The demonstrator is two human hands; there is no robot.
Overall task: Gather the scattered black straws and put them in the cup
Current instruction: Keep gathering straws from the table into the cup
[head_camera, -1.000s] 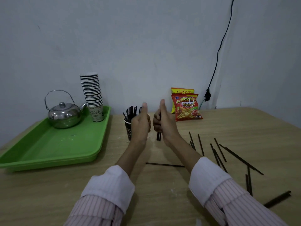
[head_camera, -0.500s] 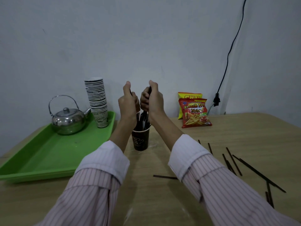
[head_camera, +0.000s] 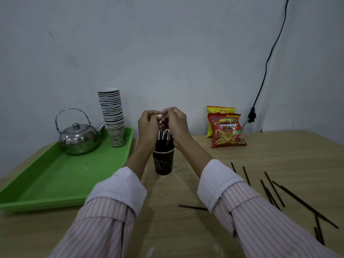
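Note:
A black paper cup (head_camera: pixel 163 163) stands mid-table with several black straws (head_camera: pixel 165 139) upright in it. Both hands hover right above the straw tops. My left hand (head_camera: pixel 148 127) is curled, thumb and forefinger pinched together, with nothing visible in it. My right hand (head_camera: pixel 174 121) is curled too, its fingertips down at the straw tops and touching the left forefinger; whether it still grips a straw is hidden. Several loose straws (head_camera: pixel 273 190) lie scattered on the table to the right, and one single straw (head_camera: pixel 192 207) lies beside my right sleeve.
A green tray (head_camera: pixel 55 183) on the left holds a steel kettle (head_camera: pixel 79 136) and a stack of paper cups (head_camera: pixel 112 116). Two snack bags (head_camera: pixel 226 129) lean against the wall at the back right, near a hanging black cable (head_camera: pixel 260 86).
Both hands rose with straws from the table to above the cup. The straws now stand in the cup and no straw sticks up out of either fist.

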